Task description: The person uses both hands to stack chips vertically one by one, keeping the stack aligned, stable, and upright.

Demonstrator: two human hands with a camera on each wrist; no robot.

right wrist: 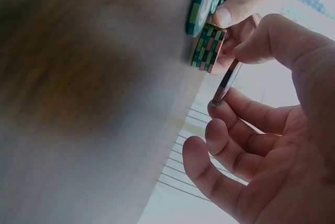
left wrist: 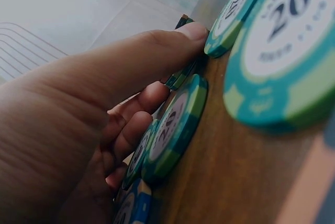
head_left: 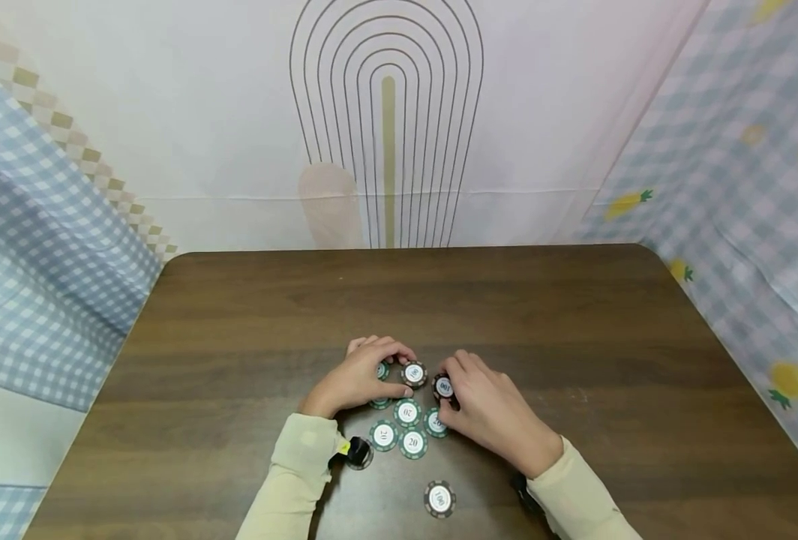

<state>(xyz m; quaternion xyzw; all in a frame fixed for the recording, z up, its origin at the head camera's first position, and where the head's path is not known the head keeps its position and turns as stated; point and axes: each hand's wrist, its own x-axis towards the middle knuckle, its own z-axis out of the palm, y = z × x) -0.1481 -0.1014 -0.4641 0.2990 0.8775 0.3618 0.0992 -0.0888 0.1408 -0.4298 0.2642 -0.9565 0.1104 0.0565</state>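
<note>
My left hand (head_left: pixel 358 376) holds a short stack of poker chips (head_left: pixel 414 373) between thumb and fingers; its top chip is dark-rimmed and marked 100. The right wrist view shows green, black and orange edges in the stack (right wrist: pixel 209 48). To its right, my right hand (head_left: pixel 496 414) pinches a single dark-rimmed 100 poker chip (head_left: pixel 443 386), raised on edge above the table in the right wrist view. Green 20 chips (head_left: pixel 413 443) lie flat between the hands. More green chips (left wrist: pixel 170 127) and a blue-edged chip (left wrist: pixel 133 205) sit under my left hand, partly hidden.
Another dark-rimmed 100 chip (head_left: pixel 440 499) lies nearer the front of the brown wooden table (head_left: pixel 237 315). A black wrist device (head_left: pixel 358 451) on the left sleeve overlaps a chip there. Patterned cloths (head_left: pixel 223 112) hang behind the table and at both sides.
</note>
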